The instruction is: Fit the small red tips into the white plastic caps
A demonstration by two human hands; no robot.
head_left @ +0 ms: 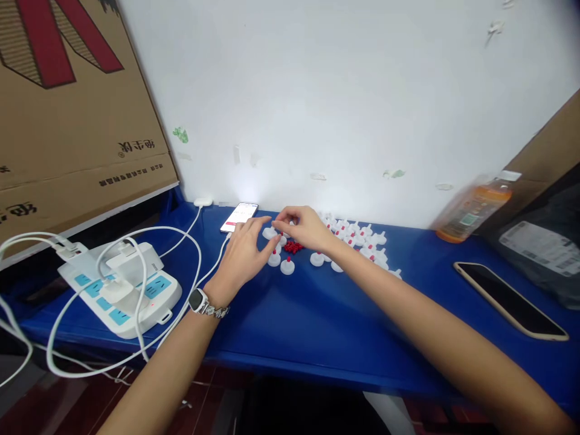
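My left hand (248, 246) reaches over the blue table with thumb and index finger apart, beside a white spouted cap (269, 232). Whether its fingertips touch that cap I cannot tell. Close by, my right hand (302, 227) has its thumb and fingers pinched together just above the caps; whatever they hold is hidden. Below the hands lies a small pile of red tips (293, 248). A white cap with a red tip (287, 266) stands upright in front of the pile. Several more white spouted caps (369, 240) crowd together to the right, partly behind my right forearm.
A lit phone (240, 216) on a cable lies by the wall. At left, a white power strip (124, 290) sits among looping cables, near a cardboard box (77, 115). To the right are an orange drink bottle (475, 208), a dark phone (510, 299) and a black package (539, 254).
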